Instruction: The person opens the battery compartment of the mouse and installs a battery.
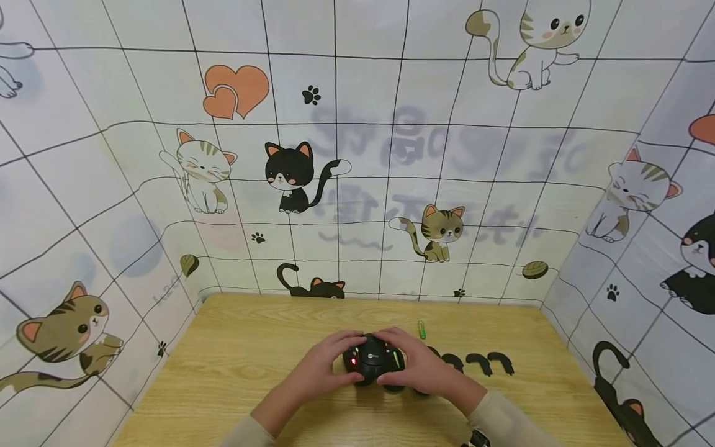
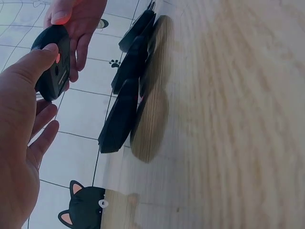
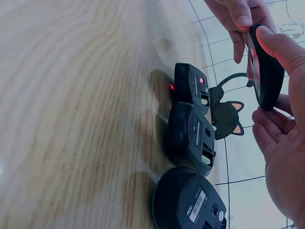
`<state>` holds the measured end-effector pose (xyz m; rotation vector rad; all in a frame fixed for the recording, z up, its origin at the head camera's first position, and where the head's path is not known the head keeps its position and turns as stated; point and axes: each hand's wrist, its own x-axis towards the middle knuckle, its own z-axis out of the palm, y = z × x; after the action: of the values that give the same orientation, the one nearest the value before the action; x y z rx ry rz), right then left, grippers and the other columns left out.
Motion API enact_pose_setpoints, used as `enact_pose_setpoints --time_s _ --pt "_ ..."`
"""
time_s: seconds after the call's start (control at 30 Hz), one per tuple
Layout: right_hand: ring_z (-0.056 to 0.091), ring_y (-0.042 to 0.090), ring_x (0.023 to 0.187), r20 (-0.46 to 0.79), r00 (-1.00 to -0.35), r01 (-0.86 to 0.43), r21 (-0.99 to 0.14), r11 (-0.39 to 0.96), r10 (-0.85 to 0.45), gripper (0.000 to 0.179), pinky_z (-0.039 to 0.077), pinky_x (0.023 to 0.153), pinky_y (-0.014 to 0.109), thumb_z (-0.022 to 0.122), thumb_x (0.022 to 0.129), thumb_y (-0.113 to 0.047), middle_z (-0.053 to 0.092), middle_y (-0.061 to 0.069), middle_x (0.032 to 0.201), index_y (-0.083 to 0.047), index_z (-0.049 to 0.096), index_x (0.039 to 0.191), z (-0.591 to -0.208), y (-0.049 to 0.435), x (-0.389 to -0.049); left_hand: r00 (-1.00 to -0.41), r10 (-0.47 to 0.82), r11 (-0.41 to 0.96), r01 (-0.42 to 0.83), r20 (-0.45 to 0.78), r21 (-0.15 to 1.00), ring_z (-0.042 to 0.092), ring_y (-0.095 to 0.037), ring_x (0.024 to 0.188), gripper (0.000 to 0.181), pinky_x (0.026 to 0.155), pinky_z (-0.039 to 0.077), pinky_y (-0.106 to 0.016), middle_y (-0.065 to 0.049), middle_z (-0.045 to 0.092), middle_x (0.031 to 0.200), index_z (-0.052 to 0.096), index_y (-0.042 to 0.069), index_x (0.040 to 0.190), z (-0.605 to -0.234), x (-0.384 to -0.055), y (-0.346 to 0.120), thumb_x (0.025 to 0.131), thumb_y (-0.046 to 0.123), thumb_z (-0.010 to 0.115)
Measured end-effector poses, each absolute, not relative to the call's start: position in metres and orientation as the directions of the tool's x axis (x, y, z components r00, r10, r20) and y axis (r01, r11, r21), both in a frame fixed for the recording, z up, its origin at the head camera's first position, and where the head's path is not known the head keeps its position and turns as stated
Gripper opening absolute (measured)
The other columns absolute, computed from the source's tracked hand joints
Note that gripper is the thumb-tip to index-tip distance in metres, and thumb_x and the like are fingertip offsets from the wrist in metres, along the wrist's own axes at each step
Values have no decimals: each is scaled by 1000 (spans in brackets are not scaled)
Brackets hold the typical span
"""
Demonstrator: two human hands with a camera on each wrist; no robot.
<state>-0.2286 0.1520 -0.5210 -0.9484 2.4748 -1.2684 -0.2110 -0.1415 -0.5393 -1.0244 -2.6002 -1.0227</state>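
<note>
A black computer mouse [image 1: 373, 366] is held above the table, its underside facing up with a red light glowing at the left end. A green battery shows in its slot at the right end. My left hand [image 1: 324, 367] grips the left end, and in the left wrist view its thumb lies beside the red light. The opposite end is pinched by my right hand [image 1: 419, 367], fingers on the far edge and thumb on the near one. Below, other mice [image 3: 190, 131] lie in a row, undersides up, partly hidden by the hands in the head view.
A loose green battery [image 1: 421, 329] lies beyond my right hand. Curved black covers [image 1: 478, 363] are spread to the right on the wooden table [image 1: 251, 329]. Cat-patterned cloth [image 1: 363, 155] hangs around the back and sides.
</note>
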Motion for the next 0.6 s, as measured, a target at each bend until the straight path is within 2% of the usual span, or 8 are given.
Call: enact_pose_setpoints --time_s 0.13,0.3,0.6 --pt "56 29 144 103 -781 -453 -772 446 -616 85 49 113 68 90 93 -52 51 -6 161 -28 52 165 -522 156 -223 -727 551 513 682 409 522 59 -25 145 70 116 53 -50 2 59 159 63 22 155 -539 -206 -138 93 32 93" --pt "55 29 144 100 -778 -455 -771 446 -621 86 49 112 67 89 93 -55 52 -6 161 -26 52 165 -522 158 -218 -712 565 505 698 417 507 59 -24 144 68 115 54 -49 1 59 159 64 21 154 -540 -201 -135 94 34 92" --pt "60 26 139 110 -766 -446 -800 401 -633 71 52 113 57 83 101 -46 58 -3 155 -24 54 162 -518 163 -208 -656 575 458 753 488 473 61 -20 141 60 115 54 -45 3 63 154 65 18 151 -546 -198 -130 98 35 88"
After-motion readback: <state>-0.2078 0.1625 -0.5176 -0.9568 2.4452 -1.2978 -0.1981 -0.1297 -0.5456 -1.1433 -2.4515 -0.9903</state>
